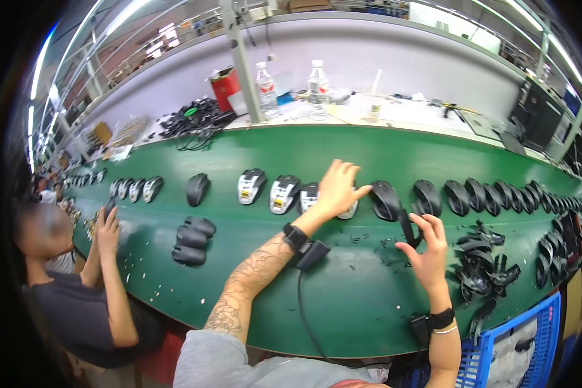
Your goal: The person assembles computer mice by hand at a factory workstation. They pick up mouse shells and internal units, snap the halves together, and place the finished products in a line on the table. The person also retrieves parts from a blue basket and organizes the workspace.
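My left hand (336,189) reaches over the row of computer mice with its fingers spread. Partly covered by it are a mouse with an open silver top (308,196) and another silver one (348,211). Its thumb points at a black-shelled mouse (386,202), and I cannot tell if they touch. Between thumb and fingers, my right hand (428,247) holds a thin curved black plastic side piece (407,227), close to that mouse. Another black mouse (427,198) sits just beyond the right hand. Two silver-topped mice (284,194) stand left of my left hand.
A long row of black mice (491,197) runs off right. Curved black parts (482,268) lie piled near a blue crate (520,343). Black shells (193,240) lie left. A co-worker (90,284) sits at the left. Bottles (317,90) stand behind the green table (362,310).
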`<state>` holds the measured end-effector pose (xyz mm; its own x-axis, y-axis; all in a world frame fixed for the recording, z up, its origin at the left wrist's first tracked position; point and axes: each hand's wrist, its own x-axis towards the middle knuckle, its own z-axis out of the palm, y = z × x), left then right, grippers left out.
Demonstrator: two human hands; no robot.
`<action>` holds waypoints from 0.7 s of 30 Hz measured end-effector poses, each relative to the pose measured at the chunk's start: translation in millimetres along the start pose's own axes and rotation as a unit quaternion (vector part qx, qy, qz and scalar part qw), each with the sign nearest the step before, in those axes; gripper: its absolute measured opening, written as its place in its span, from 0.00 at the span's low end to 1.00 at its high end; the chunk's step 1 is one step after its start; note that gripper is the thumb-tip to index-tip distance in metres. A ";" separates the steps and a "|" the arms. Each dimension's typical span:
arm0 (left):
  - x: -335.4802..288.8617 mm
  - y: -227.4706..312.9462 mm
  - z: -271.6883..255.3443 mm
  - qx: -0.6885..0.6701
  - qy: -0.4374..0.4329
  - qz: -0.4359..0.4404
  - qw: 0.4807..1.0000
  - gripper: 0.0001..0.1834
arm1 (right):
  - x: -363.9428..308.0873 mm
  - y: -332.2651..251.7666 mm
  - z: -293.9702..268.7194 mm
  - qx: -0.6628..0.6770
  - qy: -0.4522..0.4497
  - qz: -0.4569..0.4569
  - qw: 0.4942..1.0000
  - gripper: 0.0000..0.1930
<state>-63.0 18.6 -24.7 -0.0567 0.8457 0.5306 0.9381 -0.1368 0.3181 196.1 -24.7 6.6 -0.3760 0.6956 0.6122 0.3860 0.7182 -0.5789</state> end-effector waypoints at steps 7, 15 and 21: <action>-1.5 -6.5 3.3 0.108 -0.167 -0.099 0.975 0.47 | -5.6 6.6 4.1 0.010 -0.025 0.014 1.000 0.25; -14.3 12.9 11.4 0.044 -0.122 -0.053 0.990 0.39 | -12.5 18.3 11.7 0.036 -0.033 0.031 0.998 0.22; -5.5 9.0 7.4 0.119 -0.210 -0.142 0.960 0.46 | -10.9 16.7 9.5 0.029 -0.027 0.050 0.998 0.27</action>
<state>-51.7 16.6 -30.6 -0.2261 0.9716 0.0701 0.9594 0.2096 0.1888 198.6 -20.1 -14.8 -0.3840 0.7624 0.5208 0.3743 0.6442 -0.6670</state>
